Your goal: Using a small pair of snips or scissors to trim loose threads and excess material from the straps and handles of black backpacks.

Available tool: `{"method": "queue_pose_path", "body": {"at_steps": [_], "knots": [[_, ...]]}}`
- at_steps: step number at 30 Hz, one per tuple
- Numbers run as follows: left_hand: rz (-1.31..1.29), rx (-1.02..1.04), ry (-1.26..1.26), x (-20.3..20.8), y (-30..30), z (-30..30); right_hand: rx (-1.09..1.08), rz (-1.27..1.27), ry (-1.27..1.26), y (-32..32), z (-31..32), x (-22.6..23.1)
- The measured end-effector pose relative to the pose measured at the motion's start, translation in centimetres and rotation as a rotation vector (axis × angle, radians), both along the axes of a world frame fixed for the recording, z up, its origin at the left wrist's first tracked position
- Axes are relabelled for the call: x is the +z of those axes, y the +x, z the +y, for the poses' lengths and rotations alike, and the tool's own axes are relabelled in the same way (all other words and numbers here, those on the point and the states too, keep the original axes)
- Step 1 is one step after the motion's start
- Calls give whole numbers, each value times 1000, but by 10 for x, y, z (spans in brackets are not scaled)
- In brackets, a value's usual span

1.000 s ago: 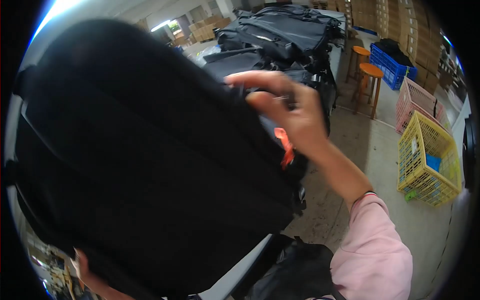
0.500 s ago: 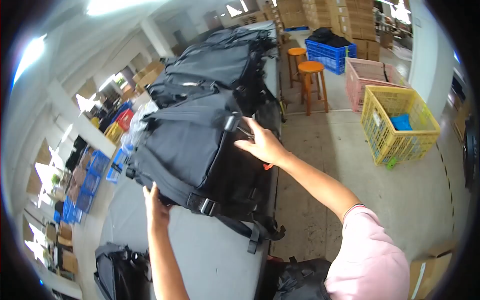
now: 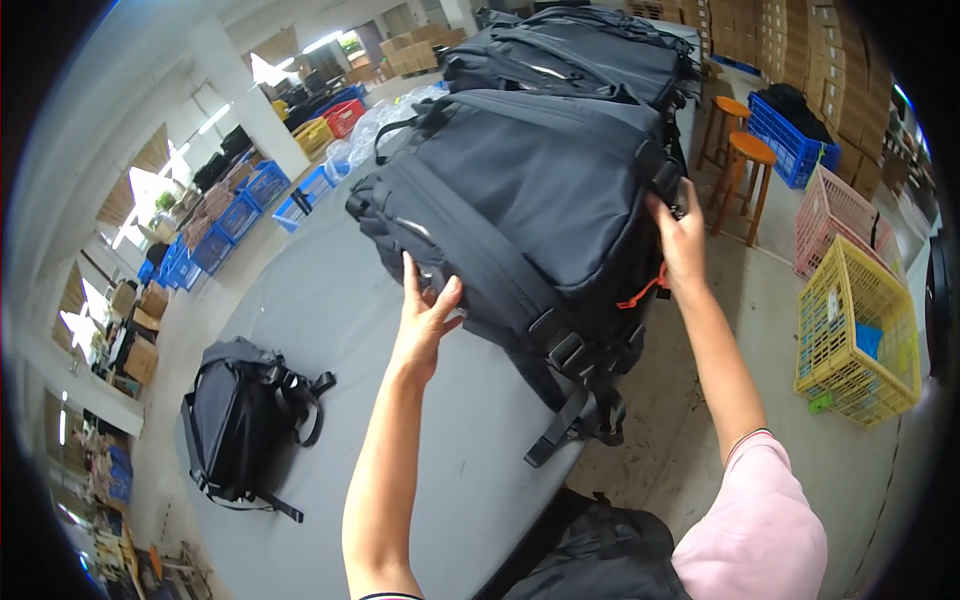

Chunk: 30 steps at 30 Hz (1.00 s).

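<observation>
A large black backpack [image 3: 540, 190] lies on its side on the grey table [image 3: 330, 330], its straps hanging over the table's right edge. My left hand [image 3: 425, 315] presses flat against its near side, fingers spread. My right hand [image 3: 680, 235] rests on the pack's right end, just above an orange zip pull [image 3: 640, 292]. Neither hand closes around anything I can see.
A smaller black backpack [image 3: 235, 425] lies on the table at the left. More black backpacks [image 3: 570, 50] are stacked behind. Another black bag [image 3: 600, 550] sits low by my body. Two orange stools [image 3: 745, 160], a yellow crate [image 3: 855, 330], a pink crate [image 3: 835, 215] and a blue crate [image 3: 790, 135] stand at right.
The big backpack went from filling the view, held up close, to lying on the table. My left hand has moved up onto its side; my right hand stays at its right end.
</observation>
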<state>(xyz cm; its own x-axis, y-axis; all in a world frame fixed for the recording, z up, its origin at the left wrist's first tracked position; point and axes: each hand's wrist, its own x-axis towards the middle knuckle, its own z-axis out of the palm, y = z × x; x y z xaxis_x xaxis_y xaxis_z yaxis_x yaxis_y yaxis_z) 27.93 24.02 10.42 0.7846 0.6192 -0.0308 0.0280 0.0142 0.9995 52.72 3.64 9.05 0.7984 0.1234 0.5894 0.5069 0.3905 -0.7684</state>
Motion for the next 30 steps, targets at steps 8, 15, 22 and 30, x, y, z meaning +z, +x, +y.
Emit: {"method": "queue_pose_path", "body": {"at_steps": [8,15,22,30], "knots": [[87,41,182,16,-2,-15,-138,-23,160,-8,-38,6],[424,607,1080,-60,-148,58,120,-225,120,-156,-98,-32],[1083,880,1374,-49,-285,102,996,-14,-801,-260,-29,-99],[1539,861,1223,-41,-379,174,766,-449,-875,-296,6,-185]]}}
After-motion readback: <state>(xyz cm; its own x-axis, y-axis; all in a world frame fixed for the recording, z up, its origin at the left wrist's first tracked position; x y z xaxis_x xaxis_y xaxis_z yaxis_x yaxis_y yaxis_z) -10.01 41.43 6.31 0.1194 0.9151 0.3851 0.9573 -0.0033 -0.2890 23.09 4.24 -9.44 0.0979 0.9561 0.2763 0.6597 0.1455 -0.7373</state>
